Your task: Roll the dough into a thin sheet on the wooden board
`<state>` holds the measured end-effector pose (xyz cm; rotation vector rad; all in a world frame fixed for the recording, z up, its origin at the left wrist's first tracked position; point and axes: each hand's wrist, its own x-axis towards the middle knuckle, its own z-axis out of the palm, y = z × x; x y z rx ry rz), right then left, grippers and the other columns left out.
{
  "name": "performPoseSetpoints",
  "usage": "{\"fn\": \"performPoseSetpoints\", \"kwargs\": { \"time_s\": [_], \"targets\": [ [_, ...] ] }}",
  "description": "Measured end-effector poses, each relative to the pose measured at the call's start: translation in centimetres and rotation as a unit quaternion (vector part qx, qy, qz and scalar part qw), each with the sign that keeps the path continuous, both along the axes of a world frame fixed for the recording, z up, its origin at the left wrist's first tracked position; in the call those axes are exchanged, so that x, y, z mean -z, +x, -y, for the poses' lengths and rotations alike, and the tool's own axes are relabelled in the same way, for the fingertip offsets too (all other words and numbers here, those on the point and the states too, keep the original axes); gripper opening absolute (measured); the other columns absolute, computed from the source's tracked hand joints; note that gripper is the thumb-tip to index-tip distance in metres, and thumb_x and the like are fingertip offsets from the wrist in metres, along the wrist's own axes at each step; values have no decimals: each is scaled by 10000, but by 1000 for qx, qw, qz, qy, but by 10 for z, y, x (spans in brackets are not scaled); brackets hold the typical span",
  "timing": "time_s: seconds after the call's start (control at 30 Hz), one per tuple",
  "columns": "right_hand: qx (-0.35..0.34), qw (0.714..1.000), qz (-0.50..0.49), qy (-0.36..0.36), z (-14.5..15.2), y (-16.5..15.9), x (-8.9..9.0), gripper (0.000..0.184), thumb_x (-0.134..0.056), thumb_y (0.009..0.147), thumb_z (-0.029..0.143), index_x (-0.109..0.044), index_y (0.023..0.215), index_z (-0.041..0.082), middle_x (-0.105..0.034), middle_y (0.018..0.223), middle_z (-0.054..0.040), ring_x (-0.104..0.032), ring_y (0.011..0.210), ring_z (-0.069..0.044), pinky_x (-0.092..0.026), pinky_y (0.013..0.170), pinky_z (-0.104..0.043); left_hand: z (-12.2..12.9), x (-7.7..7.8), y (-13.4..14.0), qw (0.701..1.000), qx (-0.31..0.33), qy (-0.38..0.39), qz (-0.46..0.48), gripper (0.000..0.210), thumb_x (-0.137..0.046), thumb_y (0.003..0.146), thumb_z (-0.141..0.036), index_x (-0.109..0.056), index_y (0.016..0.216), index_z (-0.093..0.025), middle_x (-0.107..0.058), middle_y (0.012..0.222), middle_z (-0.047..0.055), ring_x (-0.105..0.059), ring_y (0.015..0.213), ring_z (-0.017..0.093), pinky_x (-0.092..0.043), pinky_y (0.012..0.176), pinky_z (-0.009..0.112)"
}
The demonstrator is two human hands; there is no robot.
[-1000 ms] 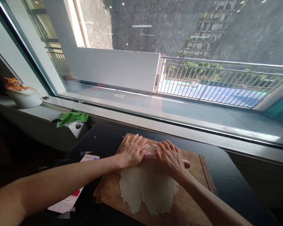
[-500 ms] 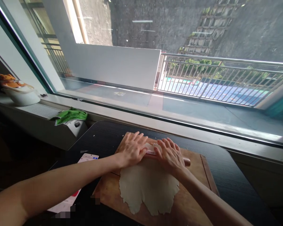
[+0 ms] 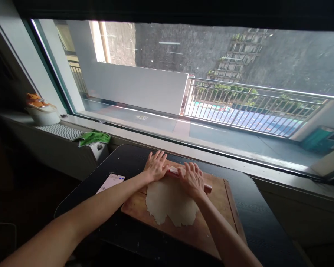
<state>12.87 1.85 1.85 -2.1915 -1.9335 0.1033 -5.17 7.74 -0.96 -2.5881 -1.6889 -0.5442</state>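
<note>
A thin sheet of pale dough (image 3: pixel 171 202) with ragged near edges lies on a wooden board (image 3: pixel 219 215). Across its far part rests a rolling pin (image 3: pixel 208 188), mostly covered by my hands; its right end sticks out. My left hand (image 3: pixel 156 167) presses palm down over the pin's left side, fingers stretched forward and spread. Over its right side lies my right hand (image 3: pixel 193 180), also flat with fingers extended and not wrapped round the pin. Between the two hands a short piece of the pin shows.
The board sits on a black table (image 3: pixel 264 211). A phone (image 3: pixel 111 182) with a lit screen lies left of the board, partly behind my left forearm. By the window are a green cloth (image 3: pixel 94 137) and a white pot (image 3: pixel 44 115) with an orange figure on top.
The view has tilted up and drawn back, so a dark band shows above the window. My hands and the rolling pin have shifted slightly toward the board's far edge.
</note>
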Motion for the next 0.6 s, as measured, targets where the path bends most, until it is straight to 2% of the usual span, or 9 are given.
{"fn": "performPoseSetpoints", "kwargs": {
  "time_s": [0.13,0.23,0.3,0.4,0.5,0.6],
  "targets": [
    [-61,998,14,23,63,-13,10,526,-367,1015,447,-510,1468,221,-474,1557,-91,-290,1492,-296,-183,1205,-502,61,11,-36,999,42,-14,9,568,-379,1010,-394,-444,1521,-153,-407,1599,119,-304,1510,297,-200,1230,568],
    [-105,994,11,14,88,-11,6,508,-424,994,375,-508,1466,209,-528,1508,-109,-360,1450,-294,-161,1207,-505,83,7,-56,996,39,-50,60,495,-413,1000,-352,-537,1447,-180,-510,1530,108,-401,1458,274,-282,1206,510],
    [-112,994,3,-5,94,-5,-2,514,-448,964,285,-507,1464,184,-582,1440,-126,-456,1371,-279,-224,1175,-466,83,-1,-66,990,-18,-74,117,411,-434,991,-290,-628,1336,-180,-608,1431,104,-503,1374,245,-364,1161,408],
    [-100,994,17,-46,95,10,-16,461,-486,884,172,-626,1322,191,-659,1283,-119,-574,1199,-261,-363,1026,-391,73,-13,-71,972,-120,-117,163,350,-406,981,-191,-687,1188,-156,-706,1257,105,-639,1184,201,-466,1019,289],
    [-71,995,40,-50,93,31,-28,358,-517,842,147,-702,1143,204,-667,1201,-106,-603,1107,-253,-396,920,-354,61,-23,-65,962,-164,-155,156,329,-410,955,-168,-711,1086,-148,-753,1114,110,-712,1013,212,-520,872,284],
    [0,998,57,-17,91,59,-34,340,-512,854,155,-701,1133,197,-655,1202,-120,-584,1157,-269,-397,934,-358,53,-30,-51,956,-184,-187,132,274,-519,910,-287,-735,1002,-146,-762,1082,149,-719,1033,298,-523,865,351]
  ]
}}
